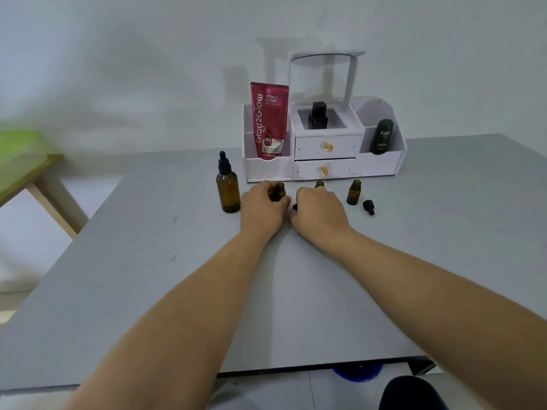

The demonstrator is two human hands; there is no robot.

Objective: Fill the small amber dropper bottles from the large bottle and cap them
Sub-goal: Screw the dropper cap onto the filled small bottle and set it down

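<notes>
Three small amber bottles stand in a row on the grey table [325, 291], just in front of the white organizer [381, 165]. The left bottle [279, 191] is uncapped and upright, and the left hand [262, 209] wraps around it, fingers closed on its body with only the neck and open mouth showing above them. The middle bottle [319, 184] is mostly hidden behind the right hand [321, 213]; just its open top peeks over the knuckles. That right hand rests on the table with its fingers curled down and together, and a small black cap [294, 207] shows at the thumb side, though I cannot tell whether it is truly pinched or only touched. The right bottle [354, 192] stands free, uncapped, with a black dropper cap [368, 207] lying on its side just beside it. To the left of the hands stands the large bottle [228, 189], amber too, upright, its black dropper top on. Behind them, the organizer holds a red tube [270, 121] in its left bin, a black square bottle [318, 116] in the middle tray above two drawers, and a dark green bottle [384, 137] in the right bin. A wooden stool [44, 184] stands off to the left.
</notes>
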